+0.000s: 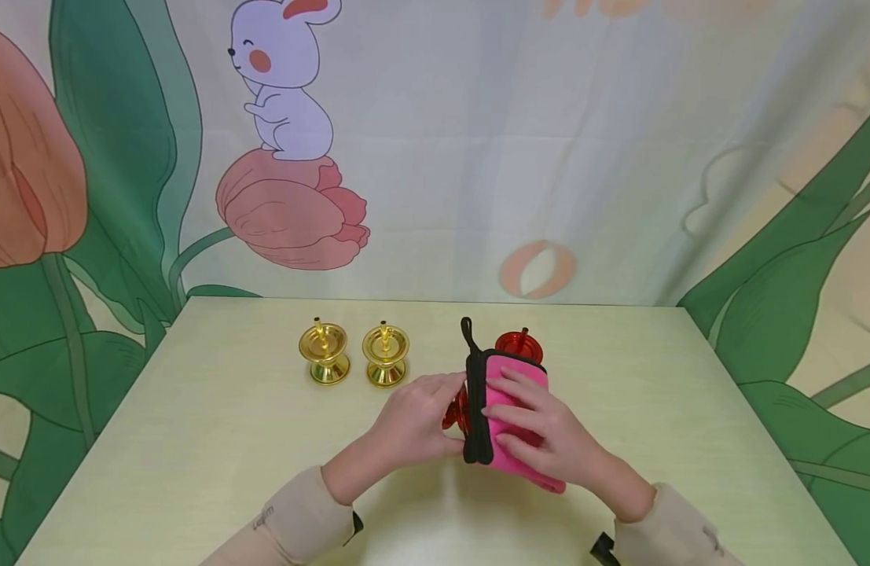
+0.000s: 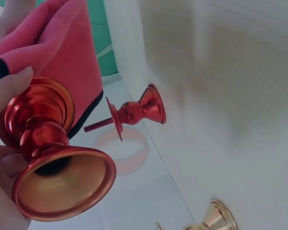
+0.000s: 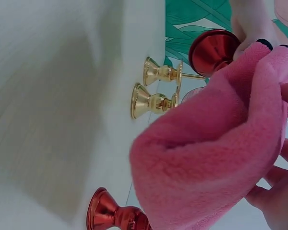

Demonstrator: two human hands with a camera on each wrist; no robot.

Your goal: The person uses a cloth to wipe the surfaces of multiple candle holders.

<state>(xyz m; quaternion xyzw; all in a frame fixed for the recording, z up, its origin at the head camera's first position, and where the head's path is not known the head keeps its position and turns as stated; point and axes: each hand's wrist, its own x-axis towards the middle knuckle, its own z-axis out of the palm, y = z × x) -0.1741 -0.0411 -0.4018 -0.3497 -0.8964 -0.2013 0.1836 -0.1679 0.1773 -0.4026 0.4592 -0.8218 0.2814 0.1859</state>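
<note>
A shiny red candle holder [image 2: 69, 187] is tilted on its side in my left hand [image 1: 413, 420]. The left fingers and thumb grip it, with its hollow base facing the left wrist camera. Folded over its other end is a pink fleece cloth [image 3: 197, 167] with black edging and a black loop [image 1: 467, 330]. My right hand [image 1: 548, 432] holds that cloth from the right side, fingers spread and bent over it. The cloth hides the top of the held candle holder. Just behind the cloth, a second red candle holder [image 1: 519, 344] stands upright on the table.
Two gold candle holders, one at the left [image 1: 324, 354] and one beside it [image 1: 386, 355], stand upright on the pale table [image 1: 194, 440]. Behind the table's back edge hangs a curtain [image 1: 435, 157] printed with a rabbit and tulips.
</note>
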